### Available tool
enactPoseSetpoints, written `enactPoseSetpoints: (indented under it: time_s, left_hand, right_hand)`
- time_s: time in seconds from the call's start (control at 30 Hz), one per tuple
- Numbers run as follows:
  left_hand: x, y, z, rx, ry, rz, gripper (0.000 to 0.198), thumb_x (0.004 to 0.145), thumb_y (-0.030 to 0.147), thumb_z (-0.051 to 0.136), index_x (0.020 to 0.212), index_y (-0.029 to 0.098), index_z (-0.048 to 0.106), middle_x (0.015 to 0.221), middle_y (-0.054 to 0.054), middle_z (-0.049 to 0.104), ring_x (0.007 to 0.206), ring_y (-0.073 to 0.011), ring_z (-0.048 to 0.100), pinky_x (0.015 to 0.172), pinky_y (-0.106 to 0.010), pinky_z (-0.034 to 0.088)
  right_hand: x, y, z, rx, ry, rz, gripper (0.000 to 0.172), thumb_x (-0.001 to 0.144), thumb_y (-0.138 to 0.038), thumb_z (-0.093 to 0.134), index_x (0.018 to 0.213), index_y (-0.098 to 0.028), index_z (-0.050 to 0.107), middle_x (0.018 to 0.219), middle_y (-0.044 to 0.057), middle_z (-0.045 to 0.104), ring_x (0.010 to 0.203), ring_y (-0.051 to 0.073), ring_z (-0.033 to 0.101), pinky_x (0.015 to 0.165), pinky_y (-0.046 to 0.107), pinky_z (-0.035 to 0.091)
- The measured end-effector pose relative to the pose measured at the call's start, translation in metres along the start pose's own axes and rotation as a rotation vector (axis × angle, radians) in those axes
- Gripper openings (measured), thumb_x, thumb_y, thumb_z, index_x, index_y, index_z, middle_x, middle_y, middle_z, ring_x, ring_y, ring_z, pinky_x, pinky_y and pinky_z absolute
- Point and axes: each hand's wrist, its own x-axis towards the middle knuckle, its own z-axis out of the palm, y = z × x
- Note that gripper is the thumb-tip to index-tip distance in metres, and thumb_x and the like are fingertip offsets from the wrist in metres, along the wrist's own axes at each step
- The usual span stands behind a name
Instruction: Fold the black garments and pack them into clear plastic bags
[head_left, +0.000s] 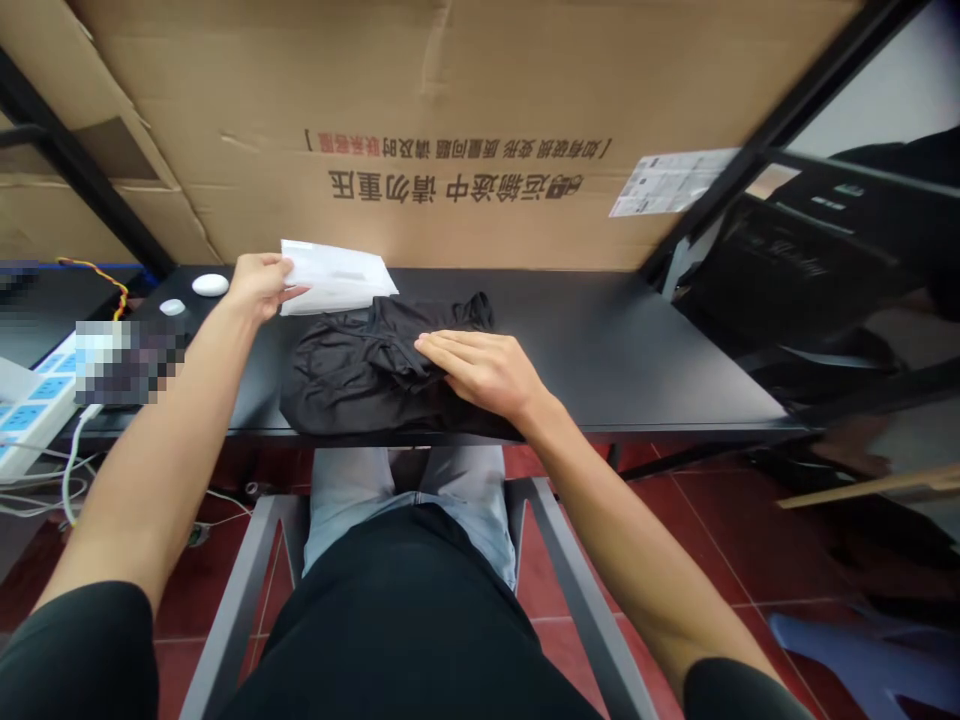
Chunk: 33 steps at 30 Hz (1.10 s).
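Sitting in a chair, a person wears a black shirt and pale jeans. Red tiles show below, with a blue-grey stool at lower right.

Along the near edge of the black desk lies a crumpled black cloth, in front of the person. The right hand rests on its right part, fingers straight and close together, pointing left; the underside is hidden, so I cannot tell whether they grip any fabric.

To the left, a white power strip stands beside the desk, a white cable hanging near it; a blurred-out patch covers what lies next to it.

Just beyond the cloth, the left hand pinches the left edge of a white packet, its fingers narrow around it. A small white disc and a white oval sit left of that hand.

Behind the desk stands cardboard, printed upside down, with a white label at its right.
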Motion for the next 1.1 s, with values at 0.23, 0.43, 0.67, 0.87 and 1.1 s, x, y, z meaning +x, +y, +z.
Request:
enactPoseSetpoints:
  time_s: [0.23,0.43,0.67,0.87,1.1]
  left_hand:
    - [0.007,-0.008,-0.016,0.372,0.070,0.051,0.026,0.105,0.034,0.077,0.096,0.016,0.059,0.082,0.005,0.062,0.100,-0.0154,0.059,0.114,-0.055,0.060]
    - [-0.014,0.000,-0.017,0.695,0.119,0.316,0.038,0.082,0.036,0.083,0.116,0.022,0.073,0.141,-0.017,0.074,0.148,-0.0398,0.057,0.132,-0.058,0.039]
    - [-0.100,0.033,0.041,0.739,-0.124,0.612,0.031,0.097,0.041,0.072,0.123,0.025,0.078,0.134,-0.013,0.079,0.126,-0.0357,0.072,0.119,-0.053,0.051]
    - [-0.174,0.030,0.092,0.740,-0.488,0.835,0.038,0.100,0.050,0.082,0.127,0.024,0.078,0.129,-0.010,0.079,0.121,-0.0317,0.073,0.107,-0.045,0.059]
    - [-0.205,0.020,0.145,0.951,-0.578,0.903,0.022,0.107,0.029,0.073,0.128,0.026,0.079,0.136,-0.011,0.076,0.132,-0.0326,0.068,0.087,-0.041,0.062]
  right_hand:
    - [-0.016,0.017,0.000,-0.006,0.005,0.121,0.059,0.099,-0.004,0.062,0.151,-0.027,0.077,0.149,0.008,0.082,0.139,0.028,0.076,0.118,0.045,0.064]
    - [-0.022,0.056,-0.008,-0.039,0.198,0.181,0.054,0.094,-0.006,0.063,0.137,-0.030,0.084,0.129,0.010,0.077,0.116,0.029,0.070,0.102,0.047,0.063]
    - [-0.030,0.083,0.003,0.049,0.225,0.202,0.051,0.093,-0.006,0.059,0.129,-0.028,0.087,0.120,0.009,0.070,0.100,0.022,0.070,0.088,0.036,0.061]
    - [-0.054,0.074,-0.008,0.165,-0.007,0.313,0.049,0.093,-0.006,0.056,0.126,-0.024,0.087,0.122,0.011,0.081,0.107,0.026,0.078,0.099,0.040,0.063]
    - [-0.070,0.061,-0.014,0.240,0.210,0.429,0.031,0.100,-0.017,0.057,0.115,-0.025,0.083,0.108,0.008,0.086,0.100,0.028,0.081,0.099,0.047,0.065]
